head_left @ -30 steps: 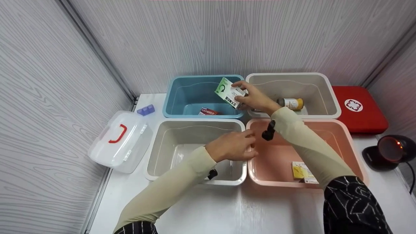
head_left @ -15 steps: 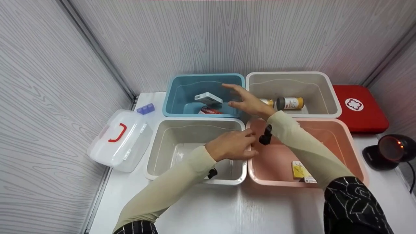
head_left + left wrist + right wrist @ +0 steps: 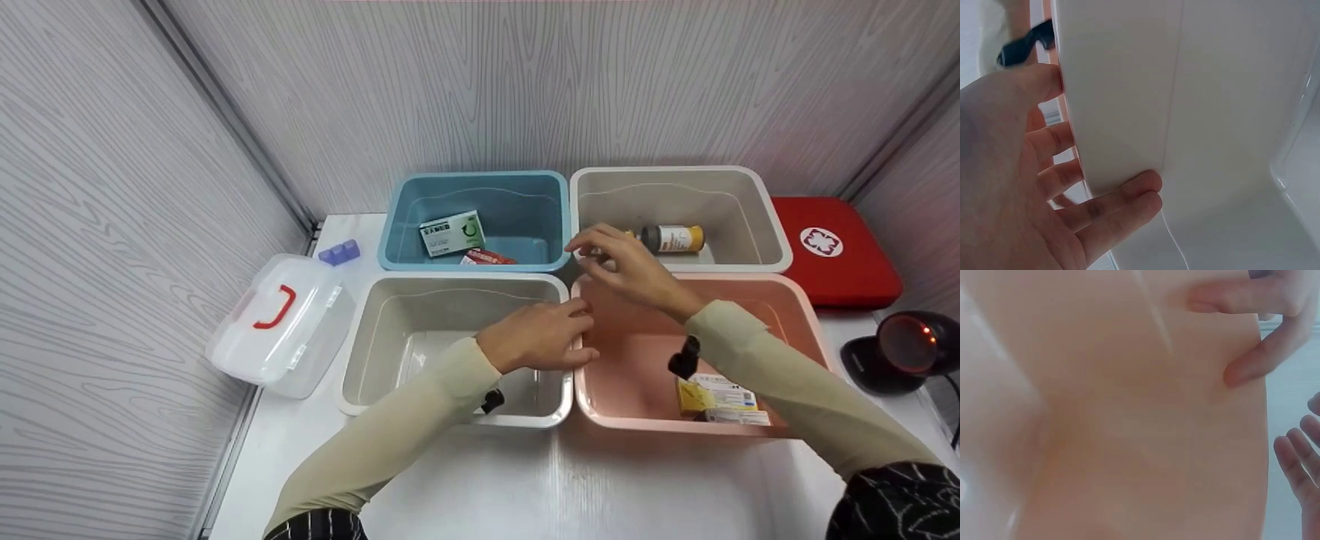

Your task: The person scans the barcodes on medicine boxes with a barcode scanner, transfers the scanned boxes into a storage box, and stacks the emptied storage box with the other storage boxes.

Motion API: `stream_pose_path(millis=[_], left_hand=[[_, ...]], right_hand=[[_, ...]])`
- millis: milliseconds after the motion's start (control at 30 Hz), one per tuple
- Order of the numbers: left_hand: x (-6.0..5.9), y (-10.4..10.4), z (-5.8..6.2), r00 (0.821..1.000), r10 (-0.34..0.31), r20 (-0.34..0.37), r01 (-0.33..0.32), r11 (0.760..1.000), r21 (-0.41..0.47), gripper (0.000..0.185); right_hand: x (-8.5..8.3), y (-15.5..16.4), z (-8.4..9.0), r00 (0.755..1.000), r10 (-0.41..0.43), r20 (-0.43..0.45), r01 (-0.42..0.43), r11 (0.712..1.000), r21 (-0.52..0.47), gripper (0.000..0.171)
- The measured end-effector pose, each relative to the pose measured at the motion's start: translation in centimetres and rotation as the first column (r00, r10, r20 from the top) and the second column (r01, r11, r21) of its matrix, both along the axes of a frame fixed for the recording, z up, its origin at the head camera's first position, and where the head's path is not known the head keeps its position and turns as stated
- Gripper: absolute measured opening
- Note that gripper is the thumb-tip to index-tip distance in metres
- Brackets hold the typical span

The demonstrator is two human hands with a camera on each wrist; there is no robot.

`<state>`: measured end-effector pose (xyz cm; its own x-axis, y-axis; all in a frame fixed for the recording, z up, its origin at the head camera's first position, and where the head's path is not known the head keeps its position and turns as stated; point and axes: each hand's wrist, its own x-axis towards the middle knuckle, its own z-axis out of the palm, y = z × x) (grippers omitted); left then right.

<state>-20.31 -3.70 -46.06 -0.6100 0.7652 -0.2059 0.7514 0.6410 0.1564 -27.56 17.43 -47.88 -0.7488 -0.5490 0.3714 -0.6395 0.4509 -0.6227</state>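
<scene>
In the head view my left hand [image 3: 536, 337] lies over the right rim of the front grey bin [image 3: 457, 277], fingers loosely bent. The left wrist view has two fingertips over the bin's inner wall and the others at the rim. My right hand [image 3: 626, 270], with nothing between its fingers, hovers over the back edge of the pink bin [image 3: 630, 360]; the right wrist view shows its fingertips apart. A green-and-white medicine box [image 3: 452, 233] lies tilted in the blue bin [image 3: 517, 176], beside a red box [image 3: 487, 257].
Two yellow-labelled bottles, one partly behind my right hand, lie in the back grey bin [image 3: 675, 259]; one is a dark-capped bottle [image 3: 675, 238]. Small cartons [image 3: 724, 397] lie in the pink bin. Around stand a clear case [image 3: 277, 330], purple pillbox [image 3: 340, 252], red kit [image 3: 836, 255] and black scanner [image 3: 896, 352].
My right hand let go of the green-and-white box, which dropped into the blue bin. That hand has since drawn back right and toward me. The left hand has stayed put.
</scene>
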Motion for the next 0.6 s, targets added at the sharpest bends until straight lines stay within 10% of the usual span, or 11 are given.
stream_pose_path(millis=[333, 600], left_hand=[[0.0, -0.1, 0.3, 0.998, 0.029, 0.049, -0.031, 0.999, 0.035, 0.042], [0.0, -0.2, 0.2, 0.997, 0.027, 0.068, -0.031, 0.998, 0.062, 0.04]], right_hand=[[4.0, 6.6, -1.3, 0.989, 0.002, 0.147, 0.001, 1.0, -0.02, 0.017], [5.2, 10.1, -3.6, 0.939, -0.011, 0.343, -0.075, 0.969, 0.237, 0.026]])
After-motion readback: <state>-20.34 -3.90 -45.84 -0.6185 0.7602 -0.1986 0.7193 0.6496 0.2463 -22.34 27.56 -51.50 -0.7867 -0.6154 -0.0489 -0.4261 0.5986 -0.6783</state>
